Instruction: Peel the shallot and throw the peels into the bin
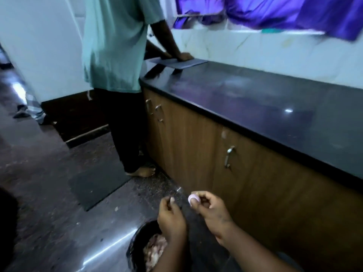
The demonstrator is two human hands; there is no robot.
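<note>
My right hand [211, 210] pinches a small pale pink shallot [193, 198] between thumb and fingertips, low in the head view. A short way to its left is my left hand [171, 217], with thumb and fingers pinched together; whether a bit of peel is between them I cannot tell. Directly below my left hand stands a black bin [135, 246] on the floor, holding pinkish-brown peels [155, 252]. My left forearm covers part of the bin's opening.
A dark countertop [255, 101] over brown cabinet doors [196, 154] runs along the right. Another person in a green shirt [114, 46] stands barefoot at its far end, a hand on a grey board [176, 63]. A dark mat [98, 185] lies on the floor.
</note>
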